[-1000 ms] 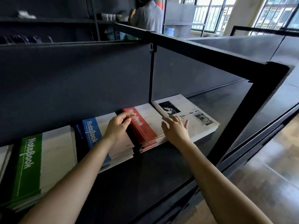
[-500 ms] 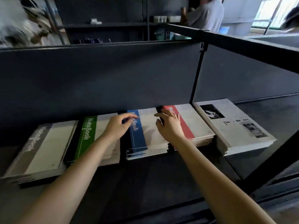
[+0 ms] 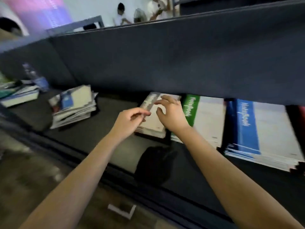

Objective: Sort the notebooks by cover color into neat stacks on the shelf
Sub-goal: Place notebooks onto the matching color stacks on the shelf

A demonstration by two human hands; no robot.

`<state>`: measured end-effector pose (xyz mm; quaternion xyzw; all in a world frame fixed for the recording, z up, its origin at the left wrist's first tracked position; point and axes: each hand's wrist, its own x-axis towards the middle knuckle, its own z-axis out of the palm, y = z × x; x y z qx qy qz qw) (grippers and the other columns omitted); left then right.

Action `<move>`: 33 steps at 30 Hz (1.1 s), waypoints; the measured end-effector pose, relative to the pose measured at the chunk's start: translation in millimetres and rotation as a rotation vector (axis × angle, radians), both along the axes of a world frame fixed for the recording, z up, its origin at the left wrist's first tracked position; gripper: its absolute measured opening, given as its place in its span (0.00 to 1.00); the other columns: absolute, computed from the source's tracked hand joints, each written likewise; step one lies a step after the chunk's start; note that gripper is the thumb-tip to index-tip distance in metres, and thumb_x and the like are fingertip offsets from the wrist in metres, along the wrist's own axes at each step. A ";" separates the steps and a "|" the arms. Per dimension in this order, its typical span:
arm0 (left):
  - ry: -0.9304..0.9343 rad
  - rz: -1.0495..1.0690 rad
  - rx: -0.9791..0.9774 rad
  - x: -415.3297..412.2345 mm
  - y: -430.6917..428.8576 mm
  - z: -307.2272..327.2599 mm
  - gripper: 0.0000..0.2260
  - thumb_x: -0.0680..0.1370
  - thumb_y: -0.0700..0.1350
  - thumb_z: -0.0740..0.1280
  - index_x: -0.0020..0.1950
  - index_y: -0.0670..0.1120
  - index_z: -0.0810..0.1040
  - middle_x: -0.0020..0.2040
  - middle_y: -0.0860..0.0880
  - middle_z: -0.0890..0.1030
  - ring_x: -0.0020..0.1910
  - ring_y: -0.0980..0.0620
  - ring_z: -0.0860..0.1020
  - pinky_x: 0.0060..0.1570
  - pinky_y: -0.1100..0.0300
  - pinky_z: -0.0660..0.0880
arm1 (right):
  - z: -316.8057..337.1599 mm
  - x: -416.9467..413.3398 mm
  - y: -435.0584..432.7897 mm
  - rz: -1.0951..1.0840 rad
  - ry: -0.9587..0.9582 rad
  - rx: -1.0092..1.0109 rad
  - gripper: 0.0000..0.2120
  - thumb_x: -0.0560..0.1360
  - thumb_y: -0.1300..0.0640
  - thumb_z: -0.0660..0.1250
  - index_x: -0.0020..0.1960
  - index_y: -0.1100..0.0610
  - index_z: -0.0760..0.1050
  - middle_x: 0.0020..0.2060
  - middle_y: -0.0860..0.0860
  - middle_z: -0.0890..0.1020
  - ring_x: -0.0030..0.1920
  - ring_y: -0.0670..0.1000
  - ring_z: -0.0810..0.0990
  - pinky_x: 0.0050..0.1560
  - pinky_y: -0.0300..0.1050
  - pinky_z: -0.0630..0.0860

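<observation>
Shelf (image 3: 102, 146): dark and long, running from the lower right to the upper left. All the notebooks lie flat on it.
Back panel (image 3: 181, 60): dark grey, standing behind the stacks. Its lower edge hides their far ends.
Forearms: both bare, reaching in from the bottom edge and drawing together over the middle of the shelf.
Blue stack (image 3: 247, 129): far right and the tallest here, with its blue stripe uppermost. It lies well apart from both hands.
Green stack (image 3: 189, 109): just left of the blue one. The right wrist crosses its near left corner.
Loose pile (image 3: 77, 104): mixed covers, fanned and uneven, to the left of the hands with bare shelf between.
Far pile (image 3: 18, 96): more books at the left end, blurred.
Grey stack (image 3: 153, 124): grey-striped cover on top, just beside the green stack, lying directly under both hands.
Dark lump (image 3: 155, 164): on the shelf in front of the grey stack, too dim to tell what it is.
Right hand (image 3: 173, 114): palm down over the right half of the grey cover, fingers spread and bent, the tips on or just above the stripe. It grasps nothing, so the grip is released.
Left hand (image 3: 128, 121): at the grey stack's left edge, fingers curled with thumb and forefinger close together. Blur hides whether they pinch the cover, so I cannot tell.
Red edge (image 3: 302, 113): a sliver at the frame's right border, beyond the blue stack.
</observation>
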<state>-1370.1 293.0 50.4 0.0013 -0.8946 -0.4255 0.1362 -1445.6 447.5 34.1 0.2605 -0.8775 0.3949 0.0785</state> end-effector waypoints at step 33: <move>0.172 0.430 -0.122 -17.9 -343.0 -25.7 0.15 0.73 0.34 0.61 0.55 0.44 0.81 0.47 0.48 0.82 0.48 0.49 0.78 0.57 0.60 0.67 | -16.8 -22.2 -305.1 0.190 -0.190 0.098 0.20 0.80 0.57 0.61 0.71 0.56 0.69 0.74 0.54 0.62 0.74 0.51 0.60 0.60 0.30 0.54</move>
